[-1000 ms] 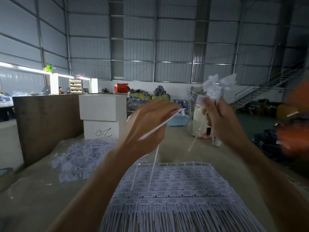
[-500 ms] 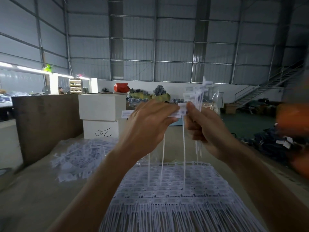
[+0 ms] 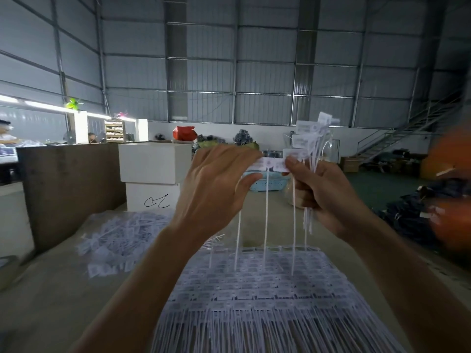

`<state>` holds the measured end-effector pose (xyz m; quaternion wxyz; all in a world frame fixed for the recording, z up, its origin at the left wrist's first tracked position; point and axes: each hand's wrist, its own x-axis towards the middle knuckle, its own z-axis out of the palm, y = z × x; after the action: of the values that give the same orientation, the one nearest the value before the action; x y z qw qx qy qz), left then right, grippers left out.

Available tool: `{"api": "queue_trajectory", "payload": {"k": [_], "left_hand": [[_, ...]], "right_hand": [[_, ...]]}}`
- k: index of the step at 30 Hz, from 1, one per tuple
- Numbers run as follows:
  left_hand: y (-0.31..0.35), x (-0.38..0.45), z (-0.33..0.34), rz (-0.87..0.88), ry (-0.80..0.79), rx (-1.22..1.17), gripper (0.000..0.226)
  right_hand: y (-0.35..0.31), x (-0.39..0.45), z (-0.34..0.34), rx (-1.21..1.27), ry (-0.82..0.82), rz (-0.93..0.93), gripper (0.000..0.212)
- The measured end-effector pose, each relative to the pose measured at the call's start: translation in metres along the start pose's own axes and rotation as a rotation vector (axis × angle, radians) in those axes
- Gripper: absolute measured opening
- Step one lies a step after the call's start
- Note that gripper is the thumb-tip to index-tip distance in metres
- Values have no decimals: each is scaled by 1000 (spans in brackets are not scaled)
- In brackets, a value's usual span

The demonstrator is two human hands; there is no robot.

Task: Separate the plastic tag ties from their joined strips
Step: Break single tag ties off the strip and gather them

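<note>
A short joined strip of white tag ties (image 3: pixel 270 164) is held up at chest height, its thin tails hanging straight down. My left hand (image 3: pixel 216 189) pinches the strip's left end between fingers and thumb. My right hand (image 3: pixel 322 192) pinches its right end with the thumb and also grips a bundle of separated ties (image 3: pixel 312 138), whose label heads stick up above the fist. Below both hands lies a wide stack of joined tie strips (image 3: pixel 254 296) on the table.
A loose heap of separated ties (image 3: pixel 122 238) lies on the table (image 3: pixel 51 301) to the left. Two stacked white boxes (image 3: pixel 153 174) and a brown board (image 3: pixel 68 189) stand behind it. Blurred orange and dark goods (image 3: pixel 448 200) sit at the right edge.
A second ago my hands were apart, the left holding a loose tie. They have come together and now both pinch one short strip; the strip has shifted slightly right.
</note>
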<state>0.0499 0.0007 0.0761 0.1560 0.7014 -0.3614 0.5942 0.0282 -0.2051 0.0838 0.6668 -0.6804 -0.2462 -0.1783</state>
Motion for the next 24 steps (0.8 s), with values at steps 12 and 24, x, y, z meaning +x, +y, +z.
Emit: {"api": "queue_trajectory", "payload": {"k": [12,24], "left_hand": [[5,0,-2,21,-5,59,21],[5,-1,4,-156,-144,-136,17]], "right_hand": [[1,-3,6,-329,135,-203,52],[2,-3,3,-749,199,-414,17]]}}
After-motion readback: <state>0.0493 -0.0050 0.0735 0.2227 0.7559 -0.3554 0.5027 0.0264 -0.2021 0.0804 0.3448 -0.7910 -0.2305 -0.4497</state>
